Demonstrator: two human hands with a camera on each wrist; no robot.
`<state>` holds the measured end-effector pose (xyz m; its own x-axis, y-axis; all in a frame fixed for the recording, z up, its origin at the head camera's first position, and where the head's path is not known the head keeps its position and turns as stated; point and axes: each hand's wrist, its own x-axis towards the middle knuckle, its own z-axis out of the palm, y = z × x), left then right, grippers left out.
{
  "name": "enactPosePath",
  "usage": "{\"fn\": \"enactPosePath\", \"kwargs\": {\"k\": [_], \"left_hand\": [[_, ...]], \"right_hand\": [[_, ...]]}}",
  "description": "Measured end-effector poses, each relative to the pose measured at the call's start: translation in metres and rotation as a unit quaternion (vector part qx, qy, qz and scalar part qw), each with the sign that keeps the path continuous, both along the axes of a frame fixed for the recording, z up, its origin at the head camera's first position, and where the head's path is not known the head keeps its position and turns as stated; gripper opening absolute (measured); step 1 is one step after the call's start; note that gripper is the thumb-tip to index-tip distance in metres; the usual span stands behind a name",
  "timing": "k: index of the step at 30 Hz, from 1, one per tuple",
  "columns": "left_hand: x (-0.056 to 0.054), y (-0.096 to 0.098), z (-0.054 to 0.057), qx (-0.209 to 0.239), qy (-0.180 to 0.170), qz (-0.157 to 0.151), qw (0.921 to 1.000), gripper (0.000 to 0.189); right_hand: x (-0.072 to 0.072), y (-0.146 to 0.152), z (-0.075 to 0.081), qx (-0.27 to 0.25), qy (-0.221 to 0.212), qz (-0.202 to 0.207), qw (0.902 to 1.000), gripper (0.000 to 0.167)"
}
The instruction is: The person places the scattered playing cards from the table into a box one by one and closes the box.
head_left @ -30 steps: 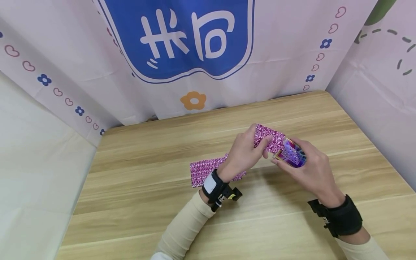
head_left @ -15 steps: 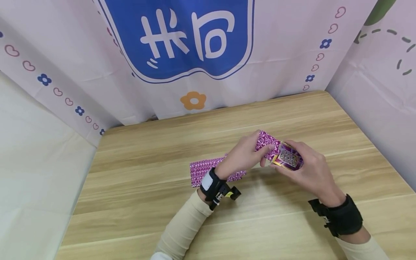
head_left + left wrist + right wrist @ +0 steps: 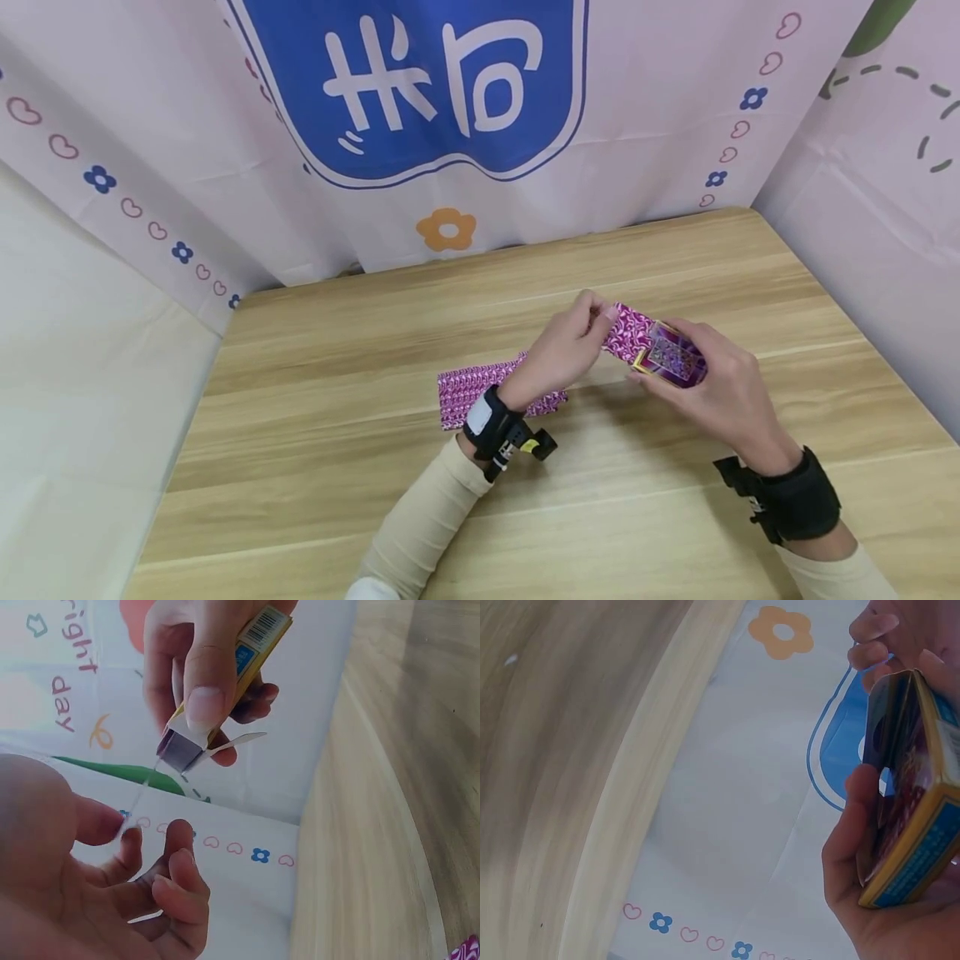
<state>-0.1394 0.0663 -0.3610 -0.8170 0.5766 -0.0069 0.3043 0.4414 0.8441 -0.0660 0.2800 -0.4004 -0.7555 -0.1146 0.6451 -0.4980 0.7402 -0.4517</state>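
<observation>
Magenta-and-white card [image 3: 628, 333] pinched at the mouth of a box [image 3: 675, 358]

Head view: the left hand [image 3: 562, 346] pinches one end of the card between thumb and fingers, above the wooden table [image 3: 315, 467]. The card slants down to the right, its far end meeting the box. The right hand [image 3: 723, 392] holds that box in the air, thumb on the near side, fingers on the far side, a purple, gold-edged picture facing up. On the table, overlapping cards [image 3: 467, 390] with a magenta pattern lie partly hidden behind the left wrist. Behind hangs a white cloth [image 3: 637, 175] with a blue emblem [image 3: 408, 158].

Left wrist view: edge-on, the card is a thin pale line between left thumb and forefinger; the other fingers are bent and a little apart. It runs to the box's mouth, where a white flap [image 3: 238, 740] juts out. How far it sits inside, I cannot tell. The right thumb presses on the box, below a barcode [image 3: 265, 628].

Right wrist view: the box stands tilted in the right hand's curled fingers. Left fingertips show beyond its mouth, their pinch hidden here.
</observation>
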Motion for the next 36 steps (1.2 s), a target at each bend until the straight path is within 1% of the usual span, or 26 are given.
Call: {"fn": "enactPosePath", "kwargs": {"k": [2,6,8,11,13,18,21,27,31,33,35,36], "left_hand": [[0.000,0.001,0.000,0.007,0.007,0.004,0.9999,0.024],[0.002,0.004,-0.001,0.001,0.017,-0.023,0.9996,0.022],[0.002,0.005,-0.001,0.006,0.016,-0.030,0.9994,0.022],[0.001,0.002,0.000,0.022,0.002,-0.029,0.9993,0.022],[0.000,0.000,0.001,0.032,-0.016,-0.027,0.9990,0.020],[-0.002,-0.001,0.000,0.039,-0.053,-0.029,0.9974,0.014],[-0.003,-0.001,-0.002,0.044,-0.066,-0.025,0.9965,0.011],[-0.003,-0.002,-0.006,0.051,-0.083,-0.020,0.9950,0.012],[-0.004,-0.004,-0.007,0.044,-0.099,-0.032,0.9936,0.015],[-0.007,-0.006,-0.007,0.038,-0.107,-0.042,0.9926,0.018],[-0.012,-0.009,-0.007,0.024,-0.099,-0.043,0.9939,0.021],[-0.015,-0.012,-0.007,0.011,-0.086,-0.039,0.9955,0.022]], "right_hand": [[0.000,0.000,0.000,0.001,0.001,0.003,1.0000,0.074],[0.000,0.000,0.000,0.006,0.003,0.014,0.9999,0.074],[0.000,-0.001,0.000,0.006,0.002,0.014,0.9999,0.073],[0.000,-0.001,0.000,0.004,-0.003,0.010,0.9999,0.073],[0.001,-0.001,0.000,0.001,-0.006,0.008,1.0000,0.074],[0.002,-0.001,-0.001,-0.002,-0.004,0.012,0.9999,0.079],[0.002,-0.001,0.000,-0.005,0.000,0.016,0.9999,0.081],[0.002,-0.003,0.000,-0.007,-0.002,0.025,0.9997,0.079],[0.002,-0.003,0.000,-0.005,0.000,0.029,0.9996,0.082],[0.003,-0.003,0.000,-0.003,0.002,0.032,0.9995,0.083],[0.002,-0.003,0.001,-0.002,0.003,0.034,0.9994,0.084],[0.002,-0.003,0.001,-0.002,0.002,0.035,0.9994,0.084]]}}
